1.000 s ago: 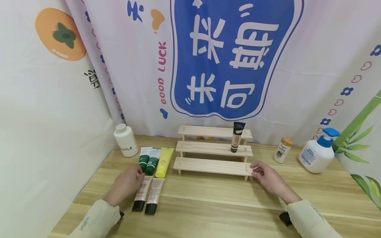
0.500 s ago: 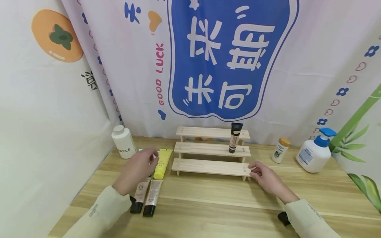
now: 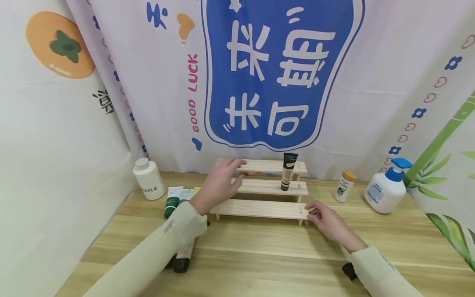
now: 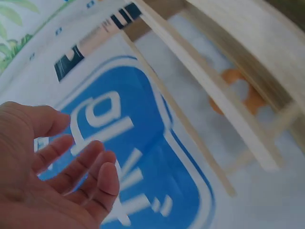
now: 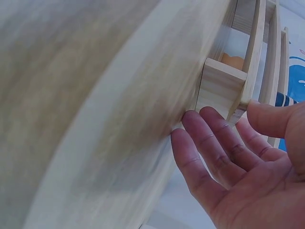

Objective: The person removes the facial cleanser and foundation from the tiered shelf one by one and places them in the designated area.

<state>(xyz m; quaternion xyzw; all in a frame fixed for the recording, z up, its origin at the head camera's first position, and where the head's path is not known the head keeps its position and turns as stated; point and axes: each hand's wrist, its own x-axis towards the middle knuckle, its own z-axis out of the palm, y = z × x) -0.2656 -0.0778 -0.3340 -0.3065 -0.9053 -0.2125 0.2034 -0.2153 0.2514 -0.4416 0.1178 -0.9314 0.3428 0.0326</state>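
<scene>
My left hand [image 3: 219, 185] is raised before the left part of the three-step wooden display rack [image 3: 259, 209], its fingers loosely bent. Nothing lies between those fingers in the left wrist view, where the hand [image 4: 71, 167] is apart from the shelves. At the rack's right end, my right hand [image 3: 330, 222] pinches the corner of the lowest shelf; the right wrist view shows the thumb [image 5: 269, 119] against the board's end. A black-and-beige cosmetic tube [image 3: 288, 172] stands upright on the middle shelf, towards the right.
Left of the rack lie green-and-white tubes [image 3: 172, 202], a mostly hidden yellow tube [image 3: 196, 190] and beige tubes with black caps [image 3: 182, 264], partly under my left sleeve. A white bottle [image 3: 149, 179] stands behind them. Right stand a small orange-capped bottle [image 3: 345, 187] and a pump bottle [image 3: 385, 192].
My left hand has left the tubes and moved right and up to the rack, with nothing visible in it. The right hand stays at the rack's corner. The head view has shifted slightly.
</scene>
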